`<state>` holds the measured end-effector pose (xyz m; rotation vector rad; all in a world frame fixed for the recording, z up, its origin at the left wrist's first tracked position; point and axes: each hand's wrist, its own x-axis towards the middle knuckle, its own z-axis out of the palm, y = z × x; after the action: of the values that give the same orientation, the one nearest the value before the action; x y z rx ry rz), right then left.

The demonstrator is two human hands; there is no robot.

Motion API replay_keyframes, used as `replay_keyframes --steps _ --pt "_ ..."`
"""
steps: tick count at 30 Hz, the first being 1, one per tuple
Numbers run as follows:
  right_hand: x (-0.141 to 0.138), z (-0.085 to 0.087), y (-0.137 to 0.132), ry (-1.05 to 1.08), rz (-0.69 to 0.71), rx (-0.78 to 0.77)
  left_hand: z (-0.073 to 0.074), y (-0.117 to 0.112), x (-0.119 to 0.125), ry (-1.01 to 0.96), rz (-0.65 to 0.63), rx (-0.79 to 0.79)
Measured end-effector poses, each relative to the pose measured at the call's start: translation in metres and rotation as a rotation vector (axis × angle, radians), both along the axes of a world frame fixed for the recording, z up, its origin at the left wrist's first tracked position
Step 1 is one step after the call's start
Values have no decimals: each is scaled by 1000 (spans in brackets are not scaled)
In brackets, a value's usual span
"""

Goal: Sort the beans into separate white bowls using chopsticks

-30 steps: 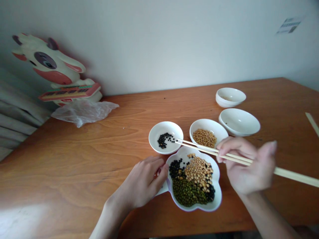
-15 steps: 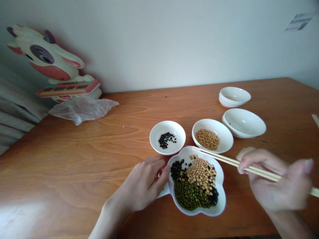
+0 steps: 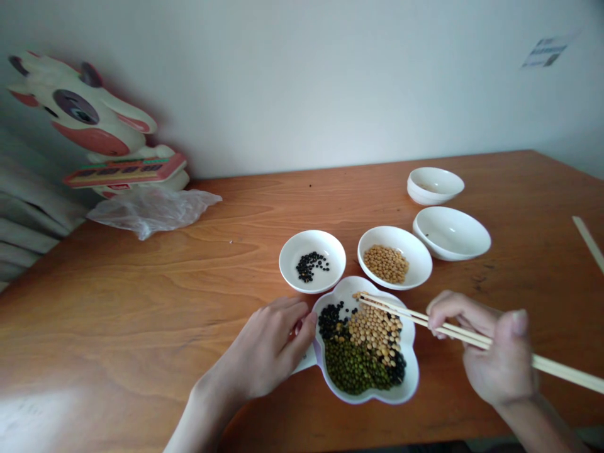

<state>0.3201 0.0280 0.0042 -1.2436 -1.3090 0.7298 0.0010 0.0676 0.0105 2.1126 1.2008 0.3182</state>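
My right hand (image 3: 495, 352) is shut on a pair of wooden chopsticks (image 3: 453, 333), with their tips just above the soybeans in the flower-shaped white dish (image 3: 382, 393). That dish holds mixed black beans, soybeans and mung beans. My left hand (image 3: 264, 346) grips the dish's near-left edge, by a small white handle (image 3: 304, 360). Just beyond it, a small white bowl (image 3: 333, 277) holds a few black beans. A white bowl (image 3: 418, 267) to its right holds soybeans.
Several white bowls stand on the wooden table (image 3: 141, 314); two at the back right (image 3: 436, 185) (image 3: 453, 234) hold no visible beans. A thin wooden stick (image 3: 587, 242) lies at the right. A crumpled plastic bag (image 3: 153, 212) and a cartoon cow figure (image 3: 80, 107) stand back left.
My right hand swung right, away from the black bean bowl, then came back with the chopstick tips over the mixed dish. My left hand stays on the dish.
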Motion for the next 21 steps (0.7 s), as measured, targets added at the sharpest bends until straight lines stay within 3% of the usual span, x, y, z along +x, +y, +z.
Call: replay_keyframes --steps 13,21 --pt "13 -8 -2 -77 101 20 0 1 1 -7 9 -1" --pt "0 6 8 115 7 98 2 1 2 23 3 -16"
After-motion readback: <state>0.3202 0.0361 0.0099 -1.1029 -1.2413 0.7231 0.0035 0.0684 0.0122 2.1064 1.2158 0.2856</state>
